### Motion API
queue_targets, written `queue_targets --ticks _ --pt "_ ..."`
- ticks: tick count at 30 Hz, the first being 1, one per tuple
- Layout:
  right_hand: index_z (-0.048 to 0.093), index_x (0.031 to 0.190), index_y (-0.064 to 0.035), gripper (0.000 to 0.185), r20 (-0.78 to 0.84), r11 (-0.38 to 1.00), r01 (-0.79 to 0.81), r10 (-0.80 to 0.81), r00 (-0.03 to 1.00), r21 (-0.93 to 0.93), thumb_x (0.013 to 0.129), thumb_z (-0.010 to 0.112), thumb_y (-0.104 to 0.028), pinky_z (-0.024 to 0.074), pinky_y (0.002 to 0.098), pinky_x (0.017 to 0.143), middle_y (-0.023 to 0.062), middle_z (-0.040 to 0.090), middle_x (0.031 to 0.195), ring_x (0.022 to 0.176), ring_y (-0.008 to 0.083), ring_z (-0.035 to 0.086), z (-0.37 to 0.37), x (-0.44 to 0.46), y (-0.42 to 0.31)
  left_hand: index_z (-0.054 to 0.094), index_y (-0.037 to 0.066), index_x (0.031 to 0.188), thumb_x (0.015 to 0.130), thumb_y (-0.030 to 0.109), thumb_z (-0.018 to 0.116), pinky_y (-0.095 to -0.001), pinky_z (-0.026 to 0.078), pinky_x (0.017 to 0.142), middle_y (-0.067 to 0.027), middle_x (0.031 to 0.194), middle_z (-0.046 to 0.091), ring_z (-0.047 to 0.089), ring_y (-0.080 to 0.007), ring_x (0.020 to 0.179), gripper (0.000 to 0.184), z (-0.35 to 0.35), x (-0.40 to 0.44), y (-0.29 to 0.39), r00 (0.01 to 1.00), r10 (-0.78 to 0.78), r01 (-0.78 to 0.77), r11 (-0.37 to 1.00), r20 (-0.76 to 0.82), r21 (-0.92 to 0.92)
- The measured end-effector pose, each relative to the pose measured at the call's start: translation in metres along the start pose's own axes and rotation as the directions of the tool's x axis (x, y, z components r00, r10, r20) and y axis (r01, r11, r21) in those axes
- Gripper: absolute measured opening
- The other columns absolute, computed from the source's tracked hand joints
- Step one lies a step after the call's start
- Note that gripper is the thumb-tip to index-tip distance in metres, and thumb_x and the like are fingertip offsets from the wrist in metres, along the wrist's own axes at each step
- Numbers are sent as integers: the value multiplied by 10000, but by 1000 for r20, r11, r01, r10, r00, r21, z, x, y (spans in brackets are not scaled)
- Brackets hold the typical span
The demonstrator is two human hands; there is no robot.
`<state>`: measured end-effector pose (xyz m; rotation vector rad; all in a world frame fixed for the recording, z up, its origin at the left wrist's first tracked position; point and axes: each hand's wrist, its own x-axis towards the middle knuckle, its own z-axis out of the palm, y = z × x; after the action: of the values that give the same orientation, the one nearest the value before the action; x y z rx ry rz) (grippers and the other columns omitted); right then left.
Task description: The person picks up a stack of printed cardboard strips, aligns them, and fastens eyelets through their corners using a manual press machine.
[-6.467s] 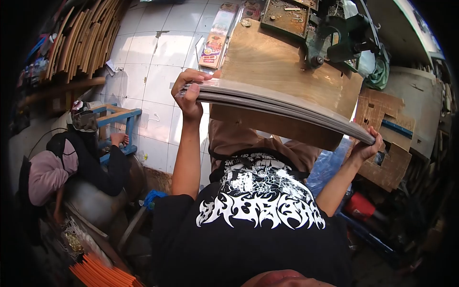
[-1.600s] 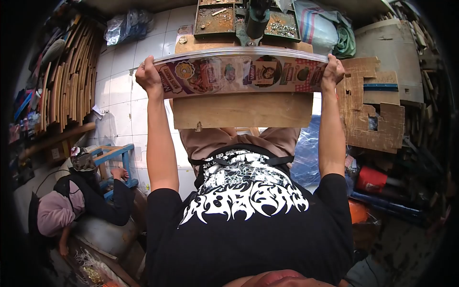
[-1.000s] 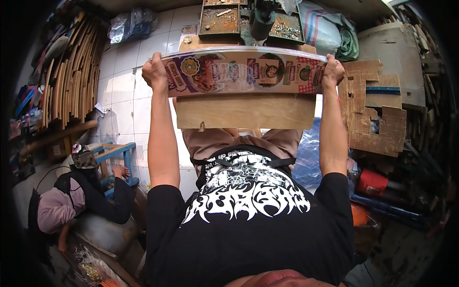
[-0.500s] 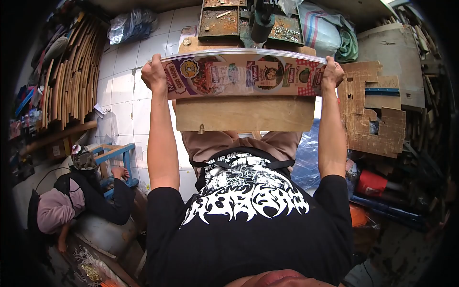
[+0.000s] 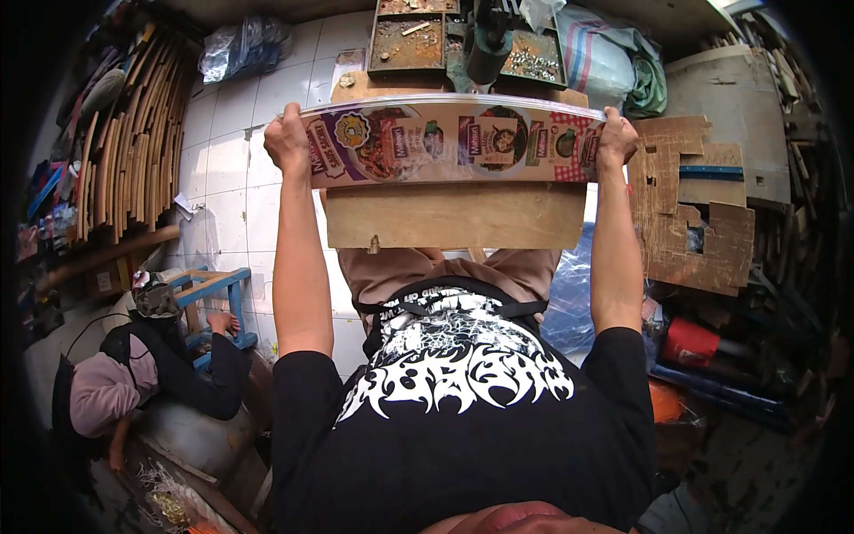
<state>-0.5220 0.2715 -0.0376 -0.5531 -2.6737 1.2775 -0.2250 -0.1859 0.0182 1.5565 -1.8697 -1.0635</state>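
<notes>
A long, glossy panel (image 5: pixel 445 147), printed with food pictures and lettering, stretches across in front of me with a clear, shiny strip along its far edge. My left hand (image 5: pixel 287 141) is closed around its left end near the far corner. At the opposite end, my right hand (image 5: pixel 617 140) grips the far right corner in the same way. Below and behind the panel is a wooden work board (image 5: pixel 454 216), partly covered by it. The dark metal head of a machine (image 5: pixel 488 53) stands just beyond the panel's far edge; whether they touch I cannot tell.
Metal trays (image 5: pixel 407 44) with small parts flank the machine. Upright wooden slats (image 5: pixel 133 133) fill the left side. Cut brown boards (image 5: pixel 658 205) lean at right, near a white sack (image 5: pixel 596 58). A person (image 5: pixel 133 374) sits low at left beside a blue frame (image 5: pixel 213 298).
The panel has shifted very slightly toward my body, and its print shows less glare. Both hands keep the same hold on its ends.
</notes>
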Motion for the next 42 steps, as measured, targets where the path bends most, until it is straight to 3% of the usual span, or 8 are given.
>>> queue_targets --ticks 6,8,15,22,24,26,32,42 --pt "773 890 -82 478 -7 998 -6 6 1000 -56 710 650 -507 508 407 790 151 736 866 860 325 691 -9 -17 -16 713 -50 827 784 465 583 -390 482 787 -194 829 709 646 -291 790 533 3 1 -2 1000 1 -1 1000 -28 1" --pt "707 700 -78 426 -57 999 37 -38 998 -27 743 646 -497 471 347 698 40 659 626 668 193 631 -8 -19 -15 717 -52 845 784 466 586 -392 483 791 -197 837 711 649 -291 795 538 2 1 -2 1000 2 -2 1000 -31 2" --pt "746 800 -71 445 -46 998 31 -29 998 48 719 647 -497 495 391 726 109 697 715 731 274 661 -20 -34 -26 726 -24 809 766 515 567 -412 492 809 -206 843 717 669 -325 837 563 -1 -4 -4 998 26 -27 1000 -50 -15" --pt "627 705 17 338 -233 792 306 -210 949 529 787 667 -308 430 305 636 45 581 661 649 142 511 -36 -50 -17 543 -21 629 867 277 605 -319 410 610 -53 583 547 472 -152 598 387 -9 -17 -25 950 232 -301 860 -209 -413" --pt "605 721 -7 233 -155 629 207 -137 978 750 819 647 -213 414 286 650 5 539 704 661 138 493 -41 -54 -6 583 5 713 904 241 584 -281 439 621 -34 695 578 530 -128 639 303 -15 -21 -38 942 292 -334 742 -168 -582" --pt "575 689 -24 212 -196 598 235 -132 972 766 820 629 -181 407 296 640 -6 505 689 651 131 481 -46 -66 -10 435 89 675 922 188 527 -296 435 531 -2 635 473 504 -126 573 282 -21 -32 -36 948 295 -275 574 -118 -772" --pt "548 673 -14 192 -370 592 449 -259 892 669 811 590 -142 430 304 659 18 541 705 663 136 513 -60 -77 6 410 68 632 916 170 508 -274 372 495 2 568 420 427 -103 514 317 -33 -52 -44 917 333 -385 588 -221 -712" --pt "499 735 -53 124 -314 497 377 -208 926 782 807 517 -153 525 348 633 85 542 647 585 192 550 -70 -85 31 469 35 679 897 295 439 -326 475 590 -118 589 566 539 -187 540 340 -46 -74 -52 858 452 -492 592 -243 -639"
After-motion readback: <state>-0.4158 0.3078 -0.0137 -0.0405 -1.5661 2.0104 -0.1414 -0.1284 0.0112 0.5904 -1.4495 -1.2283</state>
